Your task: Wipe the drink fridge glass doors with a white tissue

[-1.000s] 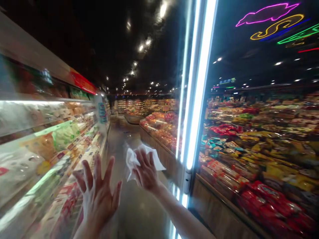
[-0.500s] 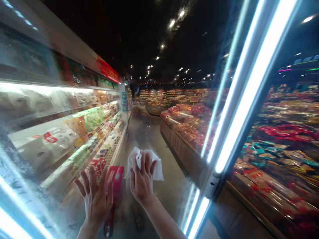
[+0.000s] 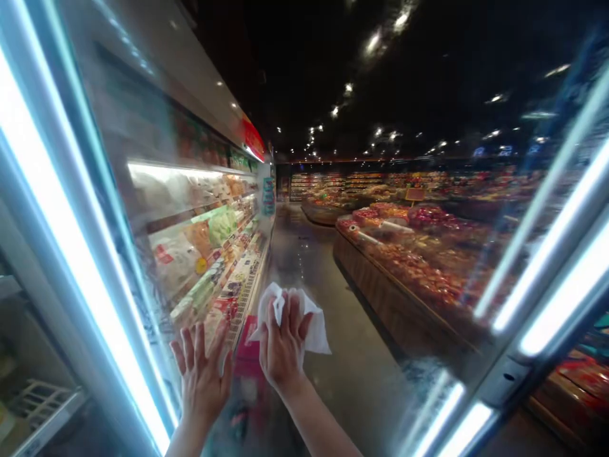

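Observation:
My right hand (image 3: 283,346) presses a crumpled white cloth (image 3: 316,333) flat against a glass door (image 3: 361,374), its fingers spread over the cloth. My left hand (image 3: 200,377) rests open on the same pane to the left, fingers spread and holding nothing. Both palms face away from me. Mist and streaks blur the glass around the hands.
Bright LED strips (image 3: 71,254) run down door frames at left and right. Chilled shelves of packaged food (image 3: 202,244) line the left of the aisle. A wooden-sided display counter (image 3: 394,298) of goods stands right of the polished floor (image 3: 304,266).
The view has swung left along the doors, so the door frame has slid right and another frame has entered at left. Both hands have shifted slightly right, and the cloth remains under my right hand.

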Motion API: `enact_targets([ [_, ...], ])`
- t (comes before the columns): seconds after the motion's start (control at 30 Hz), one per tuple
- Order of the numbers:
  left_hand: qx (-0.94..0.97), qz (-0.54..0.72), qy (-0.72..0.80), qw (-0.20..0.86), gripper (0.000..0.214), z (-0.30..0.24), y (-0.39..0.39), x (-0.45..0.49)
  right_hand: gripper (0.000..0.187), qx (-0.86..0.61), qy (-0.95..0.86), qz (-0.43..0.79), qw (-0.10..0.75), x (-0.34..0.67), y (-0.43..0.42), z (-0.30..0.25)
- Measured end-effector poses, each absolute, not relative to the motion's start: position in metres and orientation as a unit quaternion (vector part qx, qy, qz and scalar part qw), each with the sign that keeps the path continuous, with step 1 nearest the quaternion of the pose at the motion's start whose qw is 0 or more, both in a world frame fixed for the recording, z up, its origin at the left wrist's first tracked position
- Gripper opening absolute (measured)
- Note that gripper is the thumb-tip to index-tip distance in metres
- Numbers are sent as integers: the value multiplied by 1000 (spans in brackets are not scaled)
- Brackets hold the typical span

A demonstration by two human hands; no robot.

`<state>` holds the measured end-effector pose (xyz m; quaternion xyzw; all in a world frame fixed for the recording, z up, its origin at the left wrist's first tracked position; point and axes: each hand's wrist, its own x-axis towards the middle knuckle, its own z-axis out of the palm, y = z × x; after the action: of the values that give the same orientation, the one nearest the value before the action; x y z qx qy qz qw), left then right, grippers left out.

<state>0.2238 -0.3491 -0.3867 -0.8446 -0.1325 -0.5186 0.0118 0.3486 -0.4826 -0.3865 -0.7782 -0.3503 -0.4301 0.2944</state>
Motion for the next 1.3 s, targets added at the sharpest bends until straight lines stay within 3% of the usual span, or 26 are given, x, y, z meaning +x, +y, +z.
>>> enact_targets([
  [0.23,-860,-499,-101,-25,87,-402,-314,198,63,-760,-358,-475,263,300,-435,-470],
  [0.43,-849,-526,-22,-53,81,-392,-299,187,58,-783,-361,-455,223,290,-375,-429],
  [0.63,-844,-533,23,-58,78,-388,-291,177,53,-786,-350,-454,231,276,-378,-474],
  [0.87,-834,-545,38,-74,78,-385,-288,172,56,-784,-320,-474,241,287,-350,-388],
  [1.07,-822,-561,27,-98,77,-384,-295,172,46,-758,-335,-507,234,277,-374,-420],
  [1.3,-814,-568,14,-120,81,-392,-299,179,55,-728,-380,-536,196,285,-355,-237],
])
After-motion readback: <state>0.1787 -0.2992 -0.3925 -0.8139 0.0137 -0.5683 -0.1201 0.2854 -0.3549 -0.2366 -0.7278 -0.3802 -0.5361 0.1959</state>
